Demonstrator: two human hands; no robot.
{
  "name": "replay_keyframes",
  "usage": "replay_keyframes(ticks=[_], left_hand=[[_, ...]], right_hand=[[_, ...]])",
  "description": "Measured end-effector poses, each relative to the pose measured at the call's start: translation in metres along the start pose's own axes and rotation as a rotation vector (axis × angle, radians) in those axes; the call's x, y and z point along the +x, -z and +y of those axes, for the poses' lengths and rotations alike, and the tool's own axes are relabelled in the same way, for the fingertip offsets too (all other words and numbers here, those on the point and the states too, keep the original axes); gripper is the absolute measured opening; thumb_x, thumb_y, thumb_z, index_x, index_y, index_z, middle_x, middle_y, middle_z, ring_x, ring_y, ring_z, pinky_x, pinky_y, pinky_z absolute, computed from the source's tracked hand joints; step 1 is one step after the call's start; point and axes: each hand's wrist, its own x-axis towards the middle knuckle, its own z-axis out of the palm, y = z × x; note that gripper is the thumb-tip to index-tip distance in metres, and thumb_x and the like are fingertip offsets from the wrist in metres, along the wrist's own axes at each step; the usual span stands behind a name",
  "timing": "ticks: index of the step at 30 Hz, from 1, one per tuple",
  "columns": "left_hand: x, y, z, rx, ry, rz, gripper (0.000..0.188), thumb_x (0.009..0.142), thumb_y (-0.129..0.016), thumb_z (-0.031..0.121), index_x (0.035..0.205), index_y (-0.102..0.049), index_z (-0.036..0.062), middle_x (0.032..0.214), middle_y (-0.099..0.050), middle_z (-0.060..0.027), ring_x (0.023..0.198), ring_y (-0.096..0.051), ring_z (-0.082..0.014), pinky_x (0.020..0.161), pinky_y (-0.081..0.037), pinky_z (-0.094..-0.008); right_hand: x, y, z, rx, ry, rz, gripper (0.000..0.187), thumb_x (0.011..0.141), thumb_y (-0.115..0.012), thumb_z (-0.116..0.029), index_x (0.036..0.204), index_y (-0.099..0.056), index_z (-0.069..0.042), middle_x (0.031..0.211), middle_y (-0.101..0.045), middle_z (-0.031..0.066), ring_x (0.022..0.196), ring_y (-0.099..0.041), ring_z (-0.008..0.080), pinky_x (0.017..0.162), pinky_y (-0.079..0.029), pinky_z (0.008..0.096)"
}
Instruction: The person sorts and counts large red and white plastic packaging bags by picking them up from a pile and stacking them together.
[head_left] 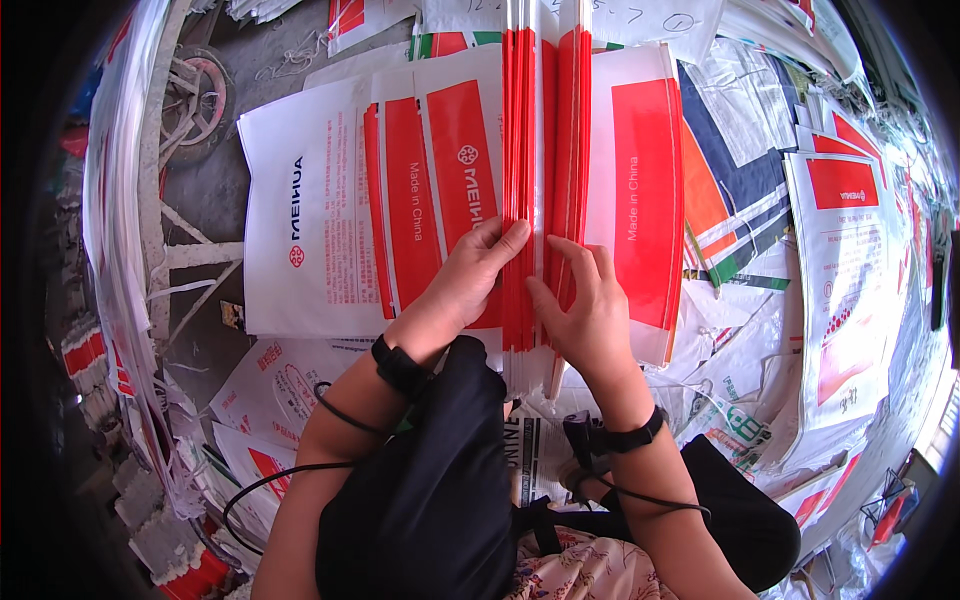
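Observation:
A thick stack of red-and-white printed sacks [420,180] lies in front of me, part of it folded up so that red edges stand in a ridge. My left hand [478,268] grips the left bundle of sack edges [518,120], thumb on top and fingertips hidden behind it. Close beside it, my right hand [590,305] rests on the right bundle of sack edges [572,120], its thumb and fingers apart and bent over the red fold. A narrow pale gap runs between the two bundles. Both wrists wear black bands with cables.
More printed sacks [840,290] are piled at the right, near dark blue and orange sheets [735,200]. A tall stack of white sheets [120,180] lines the left side. Beyond it are a metal frame [205,256] and a wheel [200,105]. Handwritten paper [650,25] lies at the back.

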Motion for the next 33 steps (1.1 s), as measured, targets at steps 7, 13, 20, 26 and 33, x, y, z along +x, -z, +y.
replay_keyframes(ticks=[7,13,20,26,33], left_hand=[[0.001,0.003,-0.001,0.005,-0.004,-0.028,0.031,0.102,-0.064,0.032,0.119,-0.064,0.0072,0.111,-0.066,-0.0004,0.107,-0.057,-0.0075,0.095,-0.043,-0.0266],[-0.003,-0.007,0.008,-0.031,0.024,-0.020,0.035,0.101,-0.064,0.035,0.121,-0.064,0.0056,0.108,-0.065,0.0002,0.103,-0.057,-0.0054,0.093,-0.044,-0.0241],[-0.002,-0.007,0.006,-0.012,0.009,-0.033,0.031,0.101,-0.065,0.032,0.118,-0.066,0.0061,0.107,-0.066,-0.0002,0.101,-0.057,-0.0062,0.091,-0.045,-0.0247],[0.000,-0.003,0.002,0.002,-0.007,-0.028,0.030,0.101,-0.066,0.032,0.116,-0.066,0.0064,0.106,-0.065,0.0004,0.101,-0.057,-0.0056,0.091,-0.044,-0.0250],[-0.001,-0.009,0.005,0.010,-0.023,-0.032,0.034,0.100,-0.066,0.032,0.119,-0.065,0.0048,0.109,-0.066,-0.0013,0.103,-0.058,-0.0066,0.092,-0.046,-0.0256]], right_hand=[[-0.001,-0.003,0.003,-0.023,-0.001,-0.016,0.053,0.081,-0.075,-0.016,0.130,-0.056,-0.007,0.104,-0.059,0.0204,0.085,-0.066,0.0384,0.073,-0.057,0.0445],[-0.002,-0.001,0.006,0.114,-0.052,0.074,0.055,0.079,-0.062,0.001,0.133,-0.057,-0.007,0.102,-0.059,0.0202,0.082,-0.066,0.0373,0.072,-0.057,0.0435],[0.000,0.000,0.000,-0.010,0.020,-0.006,0.050,0.084,-0.070,-0.009,0.132,-0.059,-0.010,0.105,-0.059,0.0196,0.086,-0.067,0.0378,0.073,-0.057,0.0440],[0.000,0.000,0.005,-0.001,0.011,-0.015,0.053,0.083,-0.072,-0.012,0.133,-0.059,-0.010,0.106,-0.059,0.0192,0.088,-0.066,0.0370,0.074,-0.057,0.0448],[-0.001,0.003,0.011,-0.036,-0.025,-0.004,0.045,0.085,-0.065,-0.006,0.129,-0.062,-0.010,0.106,-0.059,0.0203,0.085,-0.067,0.0361,0.069,-0.057,0.0428]])
